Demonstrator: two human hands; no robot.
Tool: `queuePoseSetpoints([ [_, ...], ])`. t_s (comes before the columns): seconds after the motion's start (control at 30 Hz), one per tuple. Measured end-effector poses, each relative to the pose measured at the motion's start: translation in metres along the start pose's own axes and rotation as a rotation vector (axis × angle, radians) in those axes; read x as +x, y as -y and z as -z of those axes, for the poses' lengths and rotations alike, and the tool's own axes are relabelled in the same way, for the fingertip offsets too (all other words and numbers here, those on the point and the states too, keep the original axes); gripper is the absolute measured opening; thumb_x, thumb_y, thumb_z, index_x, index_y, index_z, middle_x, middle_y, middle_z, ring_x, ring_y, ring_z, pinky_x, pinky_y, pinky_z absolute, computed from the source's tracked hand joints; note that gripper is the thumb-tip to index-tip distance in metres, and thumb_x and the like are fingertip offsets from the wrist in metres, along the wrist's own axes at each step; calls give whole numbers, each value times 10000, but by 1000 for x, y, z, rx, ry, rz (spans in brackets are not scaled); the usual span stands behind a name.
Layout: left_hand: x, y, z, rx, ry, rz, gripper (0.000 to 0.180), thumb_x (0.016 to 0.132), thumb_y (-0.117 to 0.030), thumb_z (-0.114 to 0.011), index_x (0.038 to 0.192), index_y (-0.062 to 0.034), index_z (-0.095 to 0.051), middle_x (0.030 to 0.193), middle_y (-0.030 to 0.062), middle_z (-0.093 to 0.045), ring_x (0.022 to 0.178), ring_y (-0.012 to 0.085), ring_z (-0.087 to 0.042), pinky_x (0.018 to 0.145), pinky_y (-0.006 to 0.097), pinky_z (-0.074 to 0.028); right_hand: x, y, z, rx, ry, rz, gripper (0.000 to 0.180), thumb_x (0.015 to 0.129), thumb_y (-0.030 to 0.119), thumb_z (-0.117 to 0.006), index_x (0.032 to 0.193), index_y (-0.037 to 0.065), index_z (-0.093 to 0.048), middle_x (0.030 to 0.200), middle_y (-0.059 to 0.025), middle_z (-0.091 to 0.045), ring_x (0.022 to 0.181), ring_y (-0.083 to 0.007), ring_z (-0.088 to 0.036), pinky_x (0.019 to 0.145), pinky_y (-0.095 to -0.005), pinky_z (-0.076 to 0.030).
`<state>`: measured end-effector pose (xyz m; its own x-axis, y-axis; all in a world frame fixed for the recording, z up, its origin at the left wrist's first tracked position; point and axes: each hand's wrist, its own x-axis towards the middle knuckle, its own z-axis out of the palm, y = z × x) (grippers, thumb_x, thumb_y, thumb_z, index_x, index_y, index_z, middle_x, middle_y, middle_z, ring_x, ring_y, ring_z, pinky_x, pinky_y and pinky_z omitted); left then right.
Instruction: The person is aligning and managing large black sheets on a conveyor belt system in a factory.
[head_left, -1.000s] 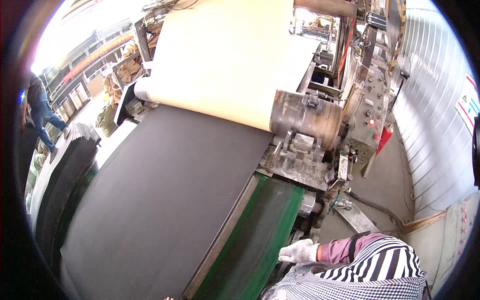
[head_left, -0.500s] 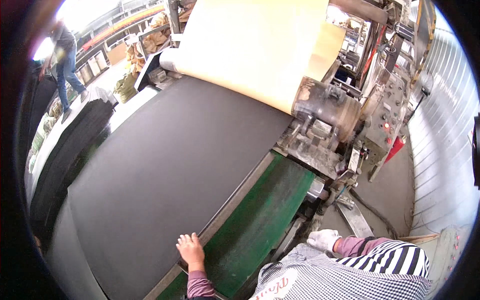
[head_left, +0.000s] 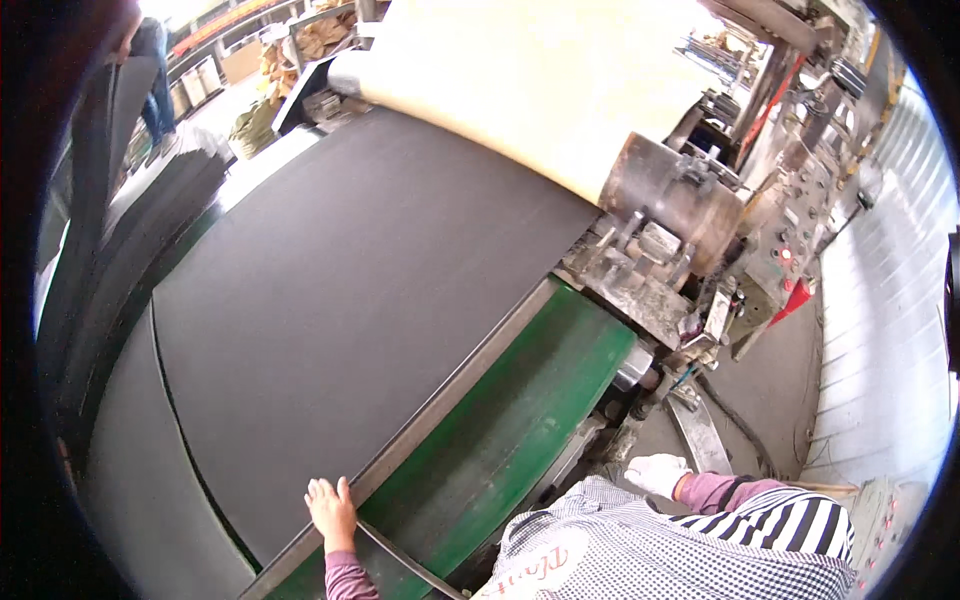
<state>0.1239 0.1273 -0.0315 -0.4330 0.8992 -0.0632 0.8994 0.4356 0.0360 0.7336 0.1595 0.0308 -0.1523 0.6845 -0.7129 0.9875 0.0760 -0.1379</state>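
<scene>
A wide black sheet [head_left: 370,300], rubber-like in look, lies flat on the conveyor. My bare left hand [head_left: 331,508] rests on the sheet's near right edge, fingers stretched and slightly spread. From beside that hand a thin dark curved strip [head_left: 405,563] runs down across the green belt [head_left: 480,430]. A dark line [head_left: 180,425] crosses the sheet at the left, parting it from another black piece [head_left: 135,470]. In a white glove, my right hand [head_left: 657,474] is closed in front of my checked apron, apart from the sheet; whatever its fingers may hold is hidden.
A pale yellow sheet [head_left: 520,90] passes over a roller at the far end, beside a dark metal drum [head_left: 675,195]. A control panel [head_left: 790,225] with a lit red lamp stands at the right. At far left a person in jeans [head_left: 155,85] stands near stacked black sheets [head_left: 150,225].
My left hand has shifted left and nearer along the sheet's edge. The line across the sheet now shows as a dark gap. The right hand stays much the same; the view has shifted somewhat.
</scene>
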Motion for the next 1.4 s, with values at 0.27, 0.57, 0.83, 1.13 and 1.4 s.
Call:
queuePoseSetpoints([
  [0.27,33,-136,24,-243,-291,-43,426,879,-388,-621,956,31,-630,988,203,-607,956,368,-570,844,475,-442,34,105,64,490,-509,393,212,850,150,-634,1046,75,-660,948,-132,-675,850,-319,-657,780,-389,-532],
  [0.57,-34,10,50,-478,-632,199,157,825,-188,-686,912,-58,-704,932,104,-688,907,289,-628,837,391,-489,125,344,109,-55,-712,1110,350,847,257,-621,1169,121,-629,1224,-104,-616,1122,-275,-582,959,-383,-473],
  [0.83,-87,224,21,10,-269,794,323,887,-304,-609,1023,-17,-670,1016,156,-649,1019,331,-587,907,425,-459,162,466,106,-139,-543,907,610,780,353,-674,1318,119,-504,1366,-180,-460,1158,-341,-523,1003,-422,-429],
  [1.13,-85,225,31,-155,-252,671,313,811,-341,-659,895,-42,-701,924,184,-673,935,358,-626,845,444,-490,229,351,164,-271,-565,832,648,748,169,-661,1354,46,-468,1445,-167,-417,1345,-306,-395,1117,-374,-324],
  [1.4,-58,131,32,-281,-112,213,340,860,-324,-642,1010,-23,-691,1071,163,-651,1040,324,-593,925,421,-460,274,271,215,-367,-729,419,266,849,226,-594,1086,108,-609,1155,-113,-625,1047,-297,-626,847,-437,-522],
])
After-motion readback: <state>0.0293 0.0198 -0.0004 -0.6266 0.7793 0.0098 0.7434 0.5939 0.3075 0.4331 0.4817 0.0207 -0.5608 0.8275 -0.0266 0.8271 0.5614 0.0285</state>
